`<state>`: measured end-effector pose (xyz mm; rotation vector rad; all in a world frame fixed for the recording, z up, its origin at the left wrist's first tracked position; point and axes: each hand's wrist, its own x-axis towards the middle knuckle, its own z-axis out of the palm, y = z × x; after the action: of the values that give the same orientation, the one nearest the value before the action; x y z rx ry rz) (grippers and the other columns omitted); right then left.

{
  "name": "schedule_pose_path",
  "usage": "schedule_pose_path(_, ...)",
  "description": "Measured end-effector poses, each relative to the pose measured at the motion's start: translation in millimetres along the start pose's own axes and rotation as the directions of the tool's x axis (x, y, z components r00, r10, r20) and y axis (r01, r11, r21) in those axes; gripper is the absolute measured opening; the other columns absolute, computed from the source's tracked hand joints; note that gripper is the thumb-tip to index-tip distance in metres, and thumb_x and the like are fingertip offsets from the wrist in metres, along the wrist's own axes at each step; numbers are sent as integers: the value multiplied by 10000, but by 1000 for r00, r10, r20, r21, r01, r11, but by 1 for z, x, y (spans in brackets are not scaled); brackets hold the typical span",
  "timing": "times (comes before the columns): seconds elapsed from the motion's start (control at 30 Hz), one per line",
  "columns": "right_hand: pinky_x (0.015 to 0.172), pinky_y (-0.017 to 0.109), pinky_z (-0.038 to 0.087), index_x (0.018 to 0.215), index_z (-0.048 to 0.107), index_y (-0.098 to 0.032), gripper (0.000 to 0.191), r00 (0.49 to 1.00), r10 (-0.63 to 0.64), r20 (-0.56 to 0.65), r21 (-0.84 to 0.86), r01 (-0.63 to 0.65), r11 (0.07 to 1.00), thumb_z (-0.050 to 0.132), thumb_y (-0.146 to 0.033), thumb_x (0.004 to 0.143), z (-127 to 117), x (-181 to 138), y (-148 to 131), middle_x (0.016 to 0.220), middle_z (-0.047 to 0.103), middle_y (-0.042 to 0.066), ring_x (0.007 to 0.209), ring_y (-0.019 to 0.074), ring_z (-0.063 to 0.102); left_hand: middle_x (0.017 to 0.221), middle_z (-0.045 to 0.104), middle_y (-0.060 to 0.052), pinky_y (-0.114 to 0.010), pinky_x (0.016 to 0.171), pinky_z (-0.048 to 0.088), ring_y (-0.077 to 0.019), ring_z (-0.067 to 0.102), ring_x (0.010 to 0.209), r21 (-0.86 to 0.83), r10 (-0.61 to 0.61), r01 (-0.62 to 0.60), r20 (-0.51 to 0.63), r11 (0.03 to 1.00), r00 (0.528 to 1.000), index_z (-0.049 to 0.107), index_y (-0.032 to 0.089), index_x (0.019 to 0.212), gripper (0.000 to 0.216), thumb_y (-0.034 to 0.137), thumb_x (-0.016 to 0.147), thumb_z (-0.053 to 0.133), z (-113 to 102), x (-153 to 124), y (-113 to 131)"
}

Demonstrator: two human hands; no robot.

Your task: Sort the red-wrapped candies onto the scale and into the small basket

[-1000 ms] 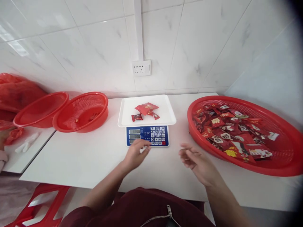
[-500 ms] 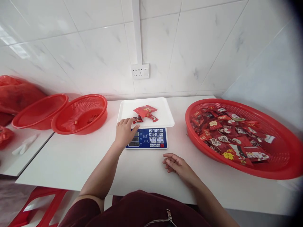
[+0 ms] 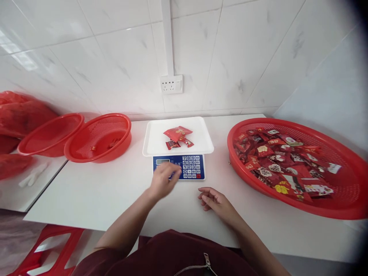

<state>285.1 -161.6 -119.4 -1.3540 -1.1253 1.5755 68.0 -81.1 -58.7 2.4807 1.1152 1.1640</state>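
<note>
A blue-faced electronic scale (image 3: 189, 167) stands at the middle of the white table, with a white weighing tray (image 3: 155, 143) on top. Red candy packets (image 3: 177, 136) lie on the tray. My left hand (image 3: 162, 181) hovers blurred over the scale's display and keypad, fingers loosely curled, holding nothing that I can see. My right hand (image 3: 214, 201) rests on the table just in front of the scale, fingers half curled and empty.
A wide red mesh basket (image 3: 339, 199) full of several red wrapped candies sits at the right. Two red bowls (image 3: 97, 138) (image 3: 48, 134) stand at the left, the nearer one with a few candies inside. Red plastic bags (image 3: 20, 115) lie far left. A red stool (image 3: 48, 249) is below.
My left hand has pulled back from the tray's front edge to above the scale's keypad. One small candy packet now lies closer to the others. My right hand has stayed still.
</note>
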Motion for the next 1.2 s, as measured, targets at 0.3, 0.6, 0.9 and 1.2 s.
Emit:
schedule_pose_path(0.3, 843, 460, 489, 930, 679, -350, 320, 984, -138, 115, -545, 179, 819, 525, -256, 665, 36, -2, 8, 1011, 731, 38, 958, 331, 651, 823, 708, -94, -360, 676, 517, -230, 668, 776, -286, 71, 152, 640, 946, 765, 637, 276, 804, 192, 394, 877, 503, 34, -61, 25)
schedule_pose_path(0.6, 843, 441, 498, 920, 657, -361, 366, 984, -144, 104, -517, 178, 837, 495, -232, 617, 36, 7, 12, 1024, 735, 20, 946, 320, 662, 883, 692, -98, -348, 739, 508, -221, 651, 839, -316, -2, 258, 628, 913, 778, 609, 274, 798, 213, 441, 863, 492, 42, -66, 18)
schedule_pose_path(0.9, 822, 450, 510, 846, 650, -367, 356, 993, -114, 7, -449, 105, 887, 488, -210, 571, 37, 12, 10, 937, 737, 5, 888, 308, 666, 840, 708, -74, -367, 722, 526, -217, 653, 780, -332, -167, 473, 649, 816, 742, 585, 276, 730, 188, 443, 807, 546, 49, -66, 12)
schedule_pose_path(1.2, 822, 437, 522, 838, 673, -426, 384, 987, -159, 1, -447, 143, 883, 497, -161, 623, 39, 8, 1, 916, 737, -15, 883, 290, 669, 798, 694, -69, -358, 660, 509, -214, 645, 732, -320, -208, 489, 624, 812, 753, 565, 272, 693, 172, 400, 799, 526, 52, -66, 11)
